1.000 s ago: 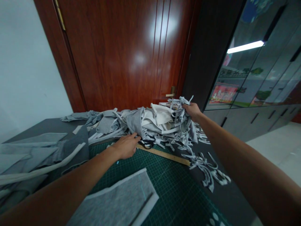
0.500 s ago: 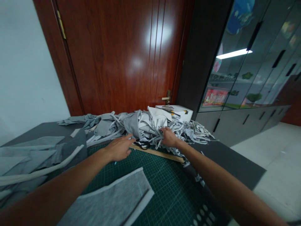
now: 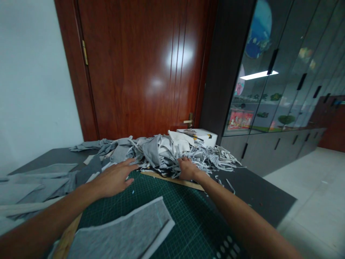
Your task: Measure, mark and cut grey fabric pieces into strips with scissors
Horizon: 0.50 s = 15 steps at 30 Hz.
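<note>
My left hand (image 3: 114, 178) is over the left part of the green cutting mat (image 3: 145, 192), fingers stretched out and nothing held. My right hand (image 3: 188, 169) is at the front of a heap of grey and white fabric scraps (image 3: 152, 151), its fingers against the thin strips and partly hidden. A wooden ruler (image 3: 172, 181) lies along the mat's far edge, just below that hand. Something black (image 3: 163, 173), partly covered, sits between ruler and heap. Nearer me is a flat grey fabric piece (image 3: 126, 230) with pale edges.
Layered grey fabric pieces (image 3: 40, 185) cover the table's left side. Another wooden strip (image 3: 67, 237) shows under my left forearm. A white box (image 3: 206, 136) stands behind the heap. Beyond are a brown door (image 3: 134, 72) and a glass-fronted cabinet (image 3: 269, 93).
My left hand has moved left, away from the heap. My right hand has come slightly nearer, along with loose scraps at the mat's far edge. The view has shifted slightly.
</note>
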Each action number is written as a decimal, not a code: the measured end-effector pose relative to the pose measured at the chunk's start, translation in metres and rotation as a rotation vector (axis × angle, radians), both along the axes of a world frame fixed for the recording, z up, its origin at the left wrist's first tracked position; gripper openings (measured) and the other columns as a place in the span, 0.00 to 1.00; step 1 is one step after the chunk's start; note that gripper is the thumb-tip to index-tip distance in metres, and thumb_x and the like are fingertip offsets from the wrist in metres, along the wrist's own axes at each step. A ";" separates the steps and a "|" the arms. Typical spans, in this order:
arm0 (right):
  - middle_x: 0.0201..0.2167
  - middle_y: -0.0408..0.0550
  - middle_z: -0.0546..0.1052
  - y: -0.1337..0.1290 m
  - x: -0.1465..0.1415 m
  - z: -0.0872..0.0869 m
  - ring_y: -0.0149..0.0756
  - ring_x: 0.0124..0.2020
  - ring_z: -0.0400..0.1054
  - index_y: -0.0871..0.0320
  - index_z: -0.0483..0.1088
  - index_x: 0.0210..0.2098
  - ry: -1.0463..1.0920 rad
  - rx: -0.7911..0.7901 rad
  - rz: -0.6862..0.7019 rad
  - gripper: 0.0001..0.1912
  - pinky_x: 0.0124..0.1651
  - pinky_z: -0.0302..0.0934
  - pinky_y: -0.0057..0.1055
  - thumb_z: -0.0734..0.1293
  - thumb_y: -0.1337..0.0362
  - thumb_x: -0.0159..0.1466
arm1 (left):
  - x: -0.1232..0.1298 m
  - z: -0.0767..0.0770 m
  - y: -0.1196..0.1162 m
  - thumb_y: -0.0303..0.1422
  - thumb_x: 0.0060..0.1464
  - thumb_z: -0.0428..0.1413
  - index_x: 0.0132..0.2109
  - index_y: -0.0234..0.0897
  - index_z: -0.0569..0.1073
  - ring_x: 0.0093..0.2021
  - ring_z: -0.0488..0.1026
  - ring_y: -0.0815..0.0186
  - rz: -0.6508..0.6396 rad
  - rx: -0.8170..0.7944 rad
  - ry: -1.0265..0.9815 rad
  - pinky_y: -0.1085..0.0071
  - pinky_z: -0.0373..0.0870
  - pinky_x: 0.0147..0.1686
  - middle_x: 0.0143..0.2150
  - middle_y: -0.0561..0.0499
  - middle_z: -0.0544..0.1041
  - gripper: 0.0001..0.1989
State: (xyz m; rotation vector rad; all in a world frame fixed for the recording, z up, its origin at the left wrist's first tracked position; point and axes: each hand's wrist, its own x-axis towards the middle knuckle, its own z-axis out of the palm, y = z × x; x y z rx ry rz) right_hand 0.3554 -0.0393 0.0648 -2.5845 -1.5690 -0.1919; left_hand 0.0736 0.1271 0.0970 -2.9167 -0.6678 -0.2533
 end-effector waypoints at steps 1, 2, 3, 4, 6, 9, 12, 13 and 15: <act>0.61 0.55 0.76 -0.001 -0.004 0.003 0.49 0.55 0.76 0.57 0.72 0.62 -0.003 -0.019 0.009 0.20 0.55 0.75 0.51 0.71 0.58 0.75 | -0.007 0.001 0.001 0.36 0.62 0.52 0.68 0.38 0.75 0.72 0.69 0.46 0.012 -0.003 -0.010 0.49 0.66 0.70 0.77 0.36 0.64 0.29; 0.61 0.55 0.76 -0.002 -0.008 0.005 0.49 0.55 0.76 0.57 0.72 0.62 -0.006 -0.037 0.019 0.20 0.55 0.75 0.51 0.71 0.58 0.75 | -0.015 0.001 0.001 0.36 0.62 0.52 0.67 0.37 0.75 0.71 0.70 0.46 0.019 -0.005 -0.019 0.50 0.66 0.70 0.76 0.35 0.65 0.29; 0.61 0.55 0.76 -0.004 -0.011 0.008 0.49 0.54 0.76 0.57 0.72 0.62 -0.011 -0.052 0.026 0.19 0.55 0.75 0.50 0.71 0.58 0.75 | -0.022 0.002 0.002 0.37 0.62 0.51 0.66 0.36 0.76 0.71 0.70 0.46 0.021 -0.008 -0.032 0.50 0.66 0.71 0.75 0.34 0.66 0.28; 0.60 0.55 0.76 -0.005 -0.013 0.011 0.49 0.54 0.76 0.57 0.72 0.62 -0.018 -0.065 0.031 0.19 0.55 0.75 0.50 0.71 0.58 0.75 | -0.030 0.003 0.003 0.38 0.62 0.51 0.65 0.36 0.77 0.70 0.71 0.46 0.020 -0.014 -0.046 0.50 0.66 0.70 0.74 0.34 0.67 0.28; 0.61 0.55 0.76 -0.007 -0.015 0.016 0.48 0.54 0.76 0.57 0.73 0.61 -0.035 -0.092 0.031 0.18 0.55 0.75 0.50 0.71 0.58 0.75 | -0.047 0.004 0.004 0.39 0.61 0.51 0.62 0.36 0.80 0.68 0.73 0.46 0.019 -0.026 -0.081 0.50 0.66 0.70 0.72 0.35 0.71 0.27; 0.60 0.55 0.76 -0.010 -0.012 0.023 0.49 0.54 0.76 0.58 0.72 0.62 -0.059 -0.121 0.008 0.19 0.55 0.75 0.50 0.71 0.58 0.75 | -0.072 0.005 0.009 0.42 0.60 0.51 0.59 0.36 0.81 0.65 0.75 0.46 0.052 -0.038 -0.120 0.50 0.67 0.69 0.68 0.35 0.74 0.26; 0.60 0.55 0.76 -0.013 -0.009 0.028 0.48 0.54 0.76 0.58 0.72 0.62 -0.066 -0.120 -0.022 0.19 0.55 0.75 0.50 0.71 0.58 0.75 | -0.097 0.004 0.014 0.46 0.60 0.51 0.56 0.35 0.82 0.61 0.78 0.47 0.077 -0.075 -0.200 0.52 0.70 0.66 0.62 0.36 0.79 0.27; 0.60 0.55 0.76 -0.014 -0.009 0.029 0.48 0.54 0.76 0.58 0.72 0.62 -0.060 -0.108 -0.022 0.19 0.54 0.75 0.50 0.71 0.58 0.75 | -0.104 0.004 0.015 0.48 0.59 0.52 0.55 0.36 0.82 0.60 0.78 0.47 0.085 -0.105 -0.245 0.53 0.71 0.65 0.60 0.38 0.81 0.27; 0.60 0.55 0.76 -0.012 -0.016 0.028 0.49 0.54 0.76 0.58 0.72 0.61 -0.033 -0.068 0.032 0.19 0.55 0.75 0.51 0.71 0.58 0.75 | -0.115 0.004 0.015 0.51 0.56 0.54 0.52 0.38 0.83 0.56 0.80 0.48 0.129 -0.197 -0.348 0.54 0.74 0.61 0.57 0.41 0.83 0.27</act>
